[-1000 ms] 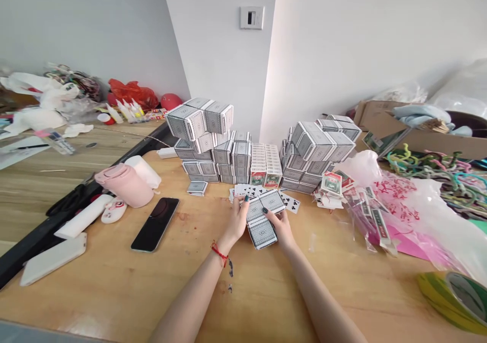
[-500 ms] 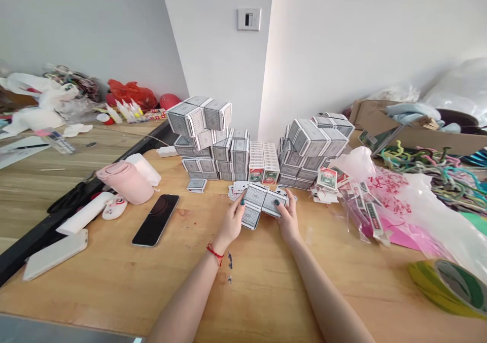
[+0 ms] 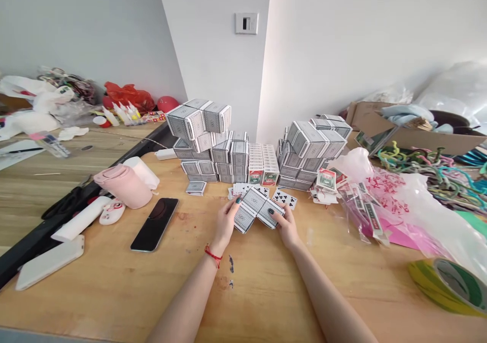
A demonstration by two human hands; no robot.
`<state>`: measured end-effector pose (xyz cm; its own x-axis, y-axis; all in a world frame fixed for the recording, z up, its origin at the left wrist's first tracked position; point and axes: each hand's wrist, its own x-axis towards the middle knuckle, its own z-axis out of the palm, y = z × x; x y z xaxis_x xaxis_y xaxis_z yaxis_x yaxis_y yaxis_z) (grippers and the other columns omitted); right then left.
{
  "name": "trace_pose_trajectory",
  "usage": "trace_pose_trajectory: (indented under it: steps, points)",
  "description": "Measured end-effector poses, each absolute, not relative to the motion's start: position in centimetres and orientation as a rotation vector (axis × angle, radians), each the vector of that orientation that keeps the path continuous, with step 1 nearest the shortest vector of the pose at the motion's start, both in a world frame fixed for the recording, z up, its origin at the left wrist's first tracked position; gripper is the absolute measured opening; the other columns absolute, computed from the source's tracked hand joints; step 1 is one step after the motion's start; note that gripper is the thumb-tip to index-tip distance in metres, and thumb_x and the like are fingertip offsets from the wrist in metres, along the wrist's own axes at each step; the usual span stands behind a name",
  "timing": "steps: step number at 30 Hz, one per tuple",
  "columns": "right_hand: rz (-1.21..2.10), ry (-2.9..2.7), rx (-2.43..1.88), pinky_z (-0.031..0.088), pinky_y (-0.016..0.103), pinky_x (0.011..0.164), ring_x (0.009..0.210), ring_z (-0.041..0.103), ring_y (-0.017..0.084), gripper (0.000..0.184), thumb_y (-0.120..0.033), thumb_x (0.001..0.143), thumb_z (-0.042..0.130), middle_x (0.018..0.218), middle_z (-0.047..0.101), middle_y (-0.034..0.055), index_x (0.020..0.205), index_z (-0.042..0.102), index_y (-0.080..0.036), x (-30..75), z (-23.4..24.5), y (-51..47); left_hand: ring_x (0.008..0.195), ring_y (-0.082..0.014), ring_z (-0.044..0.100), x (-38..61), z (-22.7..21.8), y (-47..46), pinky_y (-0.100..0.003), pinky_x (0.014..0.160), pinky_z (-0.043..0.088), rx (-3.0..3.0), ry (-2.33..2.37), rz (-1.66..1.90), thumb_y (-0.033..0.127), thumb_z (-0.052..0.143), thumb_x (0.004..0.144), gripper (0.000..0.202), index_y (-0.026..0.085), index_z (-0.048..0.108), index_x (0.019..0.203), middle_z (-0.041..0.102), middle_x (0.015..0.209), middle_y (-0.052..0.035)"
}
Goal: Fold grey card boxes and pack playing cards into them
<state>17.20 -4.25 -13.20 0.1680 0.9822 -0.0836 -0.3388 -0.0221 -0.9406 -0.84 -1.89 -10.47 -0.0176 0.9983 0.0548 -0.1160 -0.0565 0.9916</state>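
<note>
Between my hands is a block of joined playing-card boxes [image 3: 253, 203], grey-patterned, with three square faces showing in an L shape. My left hand [image 3: 225, 225] grips its left side, thumb on top. On the right part, my right hand [image 3: 286, 226] closes with its thumb on the upper face and its fingers around the edge. Loose playing cards [image 3: 285, 198] lie face up just behind the block. A small folded-card piece [image 3: 196, 187] rests to the left. Behind stand a left stack of card boxes [image 3: 205, 140] and a right stack of card boxes [image 3: 312, 147].
Packed card decks [image 3: 263, 163] stand between the stacks. A black phone [image 3: 155, 224], a pink container [image 3: 127, 184] and a white power bank [image 3: 51, 262] lie left. Yellow-green tape [image 3: 447, 284], plastic bags [image 3: 418, 216], a cardboard box [image 3: 429, 135] and torn packaging [image 3: 371, 213] occupy the right.
The block has turned in my hands, its right part swinging down towards me, and sits slightly lower. More of the loose cards shows behind it. The view has shifted a little.
</note>
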Motion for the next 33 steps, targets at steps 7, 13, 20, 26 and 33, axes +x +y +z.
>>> trace_pose_trajectory:
  steps: [7,13,20,26,33]
  points:
    - [1.239,-0.890,-1.145,0.041,0.027,0.059,0.073,0.053,0.017,0.034,-0.043,0.064,0.067,0.090,0.059,0.0020,0.087,0.051,-0.023,17.6,-12.8,-4.7,0.092,-0.0152,0.055,-0.5,-11.2,-1.7,-0.024,0.078,0.041,1.168,1.225,1.346,0.043,0.049,0.079,0.030,0.018,0.060,0.093,0.062,0.095,-0.0037]
    - [1.594,-1.043,-0.982,0.039,0.036,0.081,0.098,0.055,0.025,0.068,-0.046,0.070,0.059,0.113,0.059,0.0039,0.131,0.034,-0.030,19.4,-11.0,-5.4,0.070,-0.0108,0.051,-1.0,-11.1,-1.1,-0.020,0.062,0.038,1.239,1.198,1.263,0.044,0.049,0.077,0.029,0.016,0.059,0.078,0.058,0.076,-0.0002]
    - [1.519,-1.073,-0.925,0.027,0.039,0.099,0.125,0.034,0.026,0.065,-0.051,0.072,0.055,0.134,0.044,0.0022,0.130,0.038,-0.030,18.7,-11.2,-5.2,0.059,-0.0115,0.048,-0.9,-11.0,-0.5,-0.023,0.056,0.037,1.302,1.077,1.107,0.045,0.053,0.075,0.030,0.016,0.060,0.071,0.055,0.064,0.0006]
    - [1.399,-0.981,-1.097,0.039,0.031,0.078,0.091,0.053,0.022,0.042,-0.046,0.074,0.055,0.103,0.061,0.0007,0.112,0.054,-0.027,17.1,-11.1,-5.2,0.097,-0.0204,0.054,-0.3,-11.0,-1.7,-0.034,0.087,0.041,1.250,0.926,1.250,0.045,0.036,0.084,0.039,0.017,0.059,0.098,0.061,0.101,-0.0073]
    - [1.343,-0.791,-1.086,0.037,0.025,0.056,0.060,0.045,0.014,0.026,-0.047,0.070,0.059,0.067,0.052,-0.0023,0.077,0.054,-0.023,16.6,-11.4,-5.0,0.121,-0.0206,0.039,0.6,-11.1,-3.9,-0.035,0.103,0.028,1.346,1.074,1.311,0.039,0.049,0.081,0.040,0.021,0.047,0.117,0.047,0.126,-0.0069]
